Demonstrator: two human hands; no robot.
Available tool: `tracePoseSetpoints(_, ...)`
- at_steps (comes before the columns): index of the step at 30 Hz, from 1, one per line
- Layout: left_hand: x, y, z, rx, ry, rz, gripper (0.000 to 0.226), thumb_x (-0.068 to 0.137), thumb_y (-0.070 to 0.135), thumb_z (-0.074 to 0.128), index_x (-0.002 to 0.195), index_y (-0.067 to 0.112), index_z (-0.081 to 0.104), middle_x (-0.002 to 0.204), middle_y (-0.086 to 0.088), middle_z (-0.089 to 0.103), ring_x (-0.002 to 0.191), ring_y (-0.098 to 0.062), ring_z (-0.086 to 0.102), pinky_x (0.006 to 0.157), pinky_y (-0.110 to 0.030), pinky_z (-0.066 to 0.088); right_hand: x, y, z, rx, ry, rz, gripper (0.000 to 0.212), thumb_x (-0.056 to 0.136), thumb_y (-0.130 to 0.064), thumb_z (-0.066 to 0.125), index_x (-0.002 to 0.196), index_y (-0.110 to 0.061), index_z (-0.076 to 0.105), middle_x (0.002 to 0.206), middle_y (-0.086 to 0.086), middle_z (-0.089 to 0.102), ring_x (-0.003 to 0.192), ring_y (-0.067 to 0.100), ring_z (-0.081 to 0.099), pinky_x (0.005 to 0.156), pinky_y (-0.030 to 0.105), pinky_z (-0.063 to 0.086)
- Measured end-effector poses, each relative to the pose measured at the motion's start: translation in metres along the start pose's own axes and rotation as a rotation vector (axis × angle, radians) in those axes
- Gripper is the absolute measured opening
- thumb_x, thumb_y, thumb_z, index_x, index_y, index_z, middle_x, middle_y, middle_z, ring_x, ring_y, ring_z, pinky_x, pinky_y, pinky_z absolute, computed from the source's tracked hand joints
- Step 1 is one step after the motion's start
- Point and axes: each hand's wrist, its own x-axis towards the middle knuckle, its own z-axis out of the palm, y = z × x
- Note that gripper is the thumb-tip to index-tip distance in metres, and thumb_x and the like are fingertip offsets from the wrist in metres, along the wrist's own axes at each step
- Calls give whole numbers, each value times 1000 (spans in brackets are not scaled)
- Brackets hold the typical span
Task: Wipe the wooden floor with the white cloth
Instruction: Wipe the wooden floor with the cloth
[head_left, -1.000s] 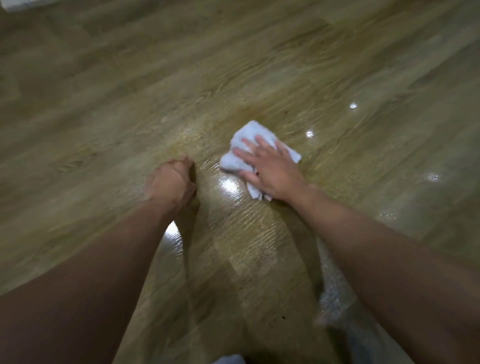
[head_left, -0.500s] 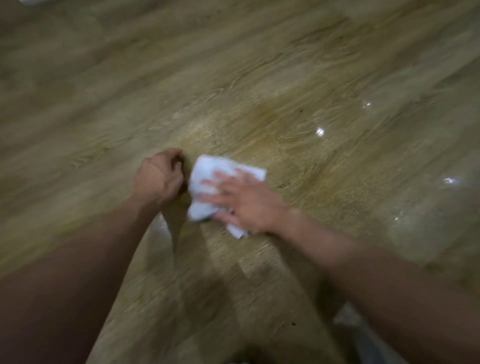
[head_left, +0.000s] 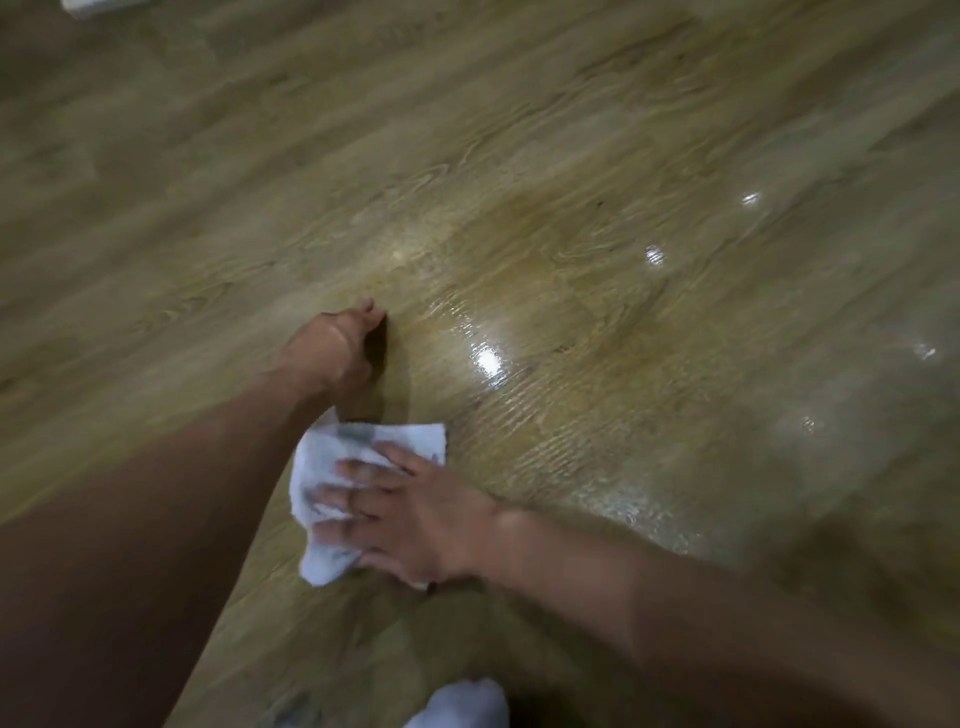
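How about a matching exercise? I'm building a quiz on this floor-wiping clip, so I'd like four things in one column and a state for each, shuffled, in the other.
Things
1. left hand
2. right hand
3. white cloth
4. wooden floor

States
A. glossy, with bright glints of light
B. fingers spread flat, pressing down
C. crumpled, pinned under a palm
D. fingers curled, propped on the boards, holding nothing

Pairs: 1-D, 2-B, 3-C, 4-A
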Motion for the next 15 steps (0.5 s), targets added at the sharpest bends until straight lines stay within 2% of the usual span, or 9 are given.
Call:
tracePoseSetpoints(2,-6,4,2,-49,10,-10,60,85,2,56,142,15,42,153,-4,32,136,-27,38,112,-34,31,-24,41,-1,-2,70,4,49,100,-50,29,148,-40,24,160,-10,16,148,16,8,119,44,3)
tracePoseSetpoints(4,-12,8,1,10,11,9,52,83,4,55,134,12,50,144,-11,43,128,-32,46,106,-40,39,-51,97,-1,56,136,260,50,100,-51,29,149,-43,19,159,-13,14,148,14,7,119,41,1)
tracePoseSetpoints(7,-20,14,-4,94,-5,21,47,78,2,52,124,11,55,133,-14,50,118,-34,52,98,-42,45,-89,169,-6,133,170,754,52,101,-46,31,150,-40,17,160,-10,15,148,18,9,118,47,11)
tracePoseSetpoints(9,-23,20,-5,100,-4,36,43,79,4,53,121,11,57,126,-16,54,113,-35,55,94,-42,47,-95,178,-11,210,225,993,52,101,-43,30,151,-32,19,160,-3,16,148,24,9,117,51,11)
tracePoseSetpoints(10,-24,25,-4,96,4,44,40,80,7,55,119,11,58,120,-15,58,109,-34,57,91,-41,49,-90,168,-14,203,223,1044,52,102,-40,28,152,-29,17,161,0,13,148,26,8,117,52,10)
tracePoseSetpoints(11,-24,31,-3,96,6,53,40,81,11,58,121,14,58,117,-14,60,107,-33,59,89,-40,50,-80,150,-14,171,208,1039,53,102,-38,26,152,-26,12,161,2,9,148,28,5,117,52,7)
tracePoseSetpoints(13,-24,43,1,134,-16,69,51,85,21,60,134,23,49,126,-12,56,113,-33,57,93,-37,48,-61,96,-8,156,194,874,53,103,-36,21,153,-26,7,162,2,4,148,29,0,118,52,0)
tracePoseSetpoints(15,-21,57,8,190,-29,133,51,91,26,52,141,25,41,130,-16,50,115,-37,55,96,-39,46,-56,37,4,143,174,609,49,101,-38,24,150,-31,22,160,-1,15,148,28,9,118,52,6)
